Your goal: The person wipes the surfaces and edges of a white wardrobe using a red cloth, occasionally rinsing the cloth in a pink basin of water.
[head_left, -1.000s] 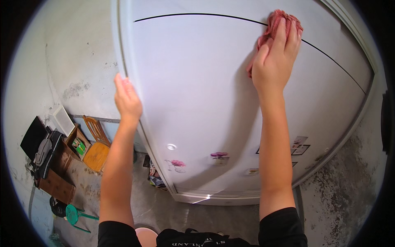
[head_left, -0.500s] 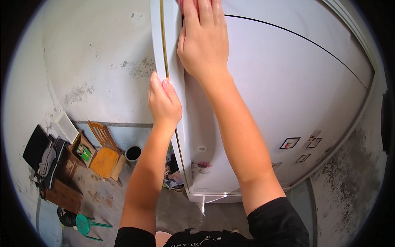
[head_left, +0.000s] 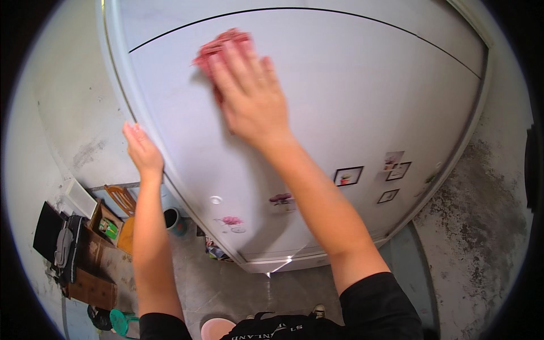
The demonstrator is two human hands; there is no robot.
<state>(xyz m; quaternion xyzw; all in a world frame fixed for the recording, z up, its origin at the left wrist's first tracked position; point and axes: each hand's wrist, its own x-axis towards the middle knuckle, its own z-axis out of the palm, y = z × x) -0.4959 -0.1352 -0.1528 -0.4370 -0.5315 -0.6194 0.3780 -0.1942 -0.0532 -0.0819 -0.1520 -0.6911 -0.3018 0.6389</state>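
Observation:
My right hand presses a crumpled red cloth against the white wardrobe door, below the dark curved line near its top. The fingers lie over the cloth, slightly blurred by motion. My left hand grips the door's left edge frame, its fingertips on the outer side. Printed flowers and small framed pictures decorate the lower door, and a round white fitting sits near its left edge.
A pink basin stands on the floor by my body. To the left are a wooden chair, a dark bin, a green stool and a desk with bags. Stained walls flank the wardrobe.
My right hand has moved with the cloth from the door's edge frame onto the panel. The view has swung right, so the edge and my left hand appear further left.

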